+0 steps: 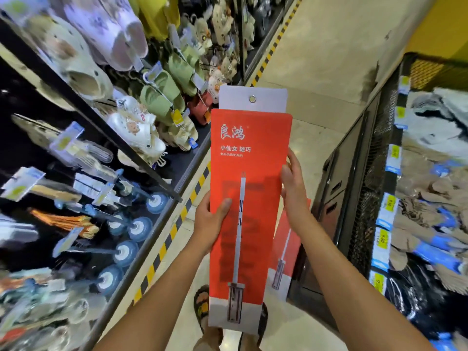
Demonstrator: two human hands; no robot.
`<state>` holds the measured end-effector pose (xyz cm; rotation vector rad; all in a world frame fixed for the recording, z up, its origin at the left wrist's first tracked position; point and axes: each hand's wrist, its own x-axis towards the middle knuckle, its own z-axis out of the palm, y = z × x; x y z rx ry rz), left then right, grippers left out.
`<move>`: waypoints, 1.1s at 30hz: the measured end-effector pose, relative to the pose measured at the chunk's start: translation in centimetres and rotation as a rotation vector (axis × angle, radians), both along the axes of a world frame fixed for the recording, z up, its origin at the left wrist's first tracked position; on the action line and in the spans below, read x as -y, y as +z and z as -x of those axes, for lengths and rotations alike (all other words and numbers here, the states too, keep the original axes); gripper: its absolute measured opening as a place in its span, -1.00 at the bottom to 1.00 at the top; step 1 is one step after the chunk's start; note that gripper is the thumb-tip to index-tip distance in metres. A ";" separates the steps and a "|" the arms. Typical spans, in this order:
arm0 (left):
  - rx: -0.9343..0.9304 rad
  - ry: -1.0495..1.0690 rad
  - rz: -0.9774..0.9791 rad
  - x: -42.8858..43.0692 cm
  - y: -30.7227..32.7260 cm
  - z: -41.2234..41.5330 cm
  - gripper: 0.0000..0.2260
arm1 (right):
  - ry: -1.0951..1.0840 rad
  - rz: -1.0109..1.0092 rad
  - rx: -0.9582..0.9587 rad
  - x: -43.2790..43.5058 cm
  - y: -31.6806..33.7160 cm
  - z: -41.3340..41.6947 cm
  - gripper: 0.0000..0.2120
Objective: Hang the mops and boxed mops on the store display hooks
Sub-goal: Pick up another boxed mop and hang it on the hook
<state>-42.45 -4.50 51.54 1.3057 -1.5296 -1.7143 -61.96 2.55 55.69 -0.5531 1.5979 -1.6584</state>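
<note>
One red boxed mop (249, 198) stands upright between both hands, its long axis running away from the person, white hang tab with a metal eyelet (252, 99) at the far end. The left hand (211, 224) clasps its left edge, thumb across the front; the right hand (293, 186) grips its right edge. A second red box (287, 254) sits just below the right hand.
</note>
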 end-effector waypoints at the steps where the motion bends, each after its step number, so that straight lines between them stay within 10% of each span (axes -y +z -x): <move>1: 0.000 0.011 0.009 -0.5 0.8 -0.9 -0.37 | 0.011 0.048 -0.033 0.6 1.2 -0.6 -0.22; 17: 0.036 0.622 0.061 -14.2 5.2 -27.1 -0.35 | 0.510 0.197 0.108 -0.6 4.8 -28.1 -0.44; 33: 0.015 1.278 0.181 -49.0 6.5 -52.6 -0.34 | 1.184 0.214 0.147 -25.8 8.4 -61.4 -0.34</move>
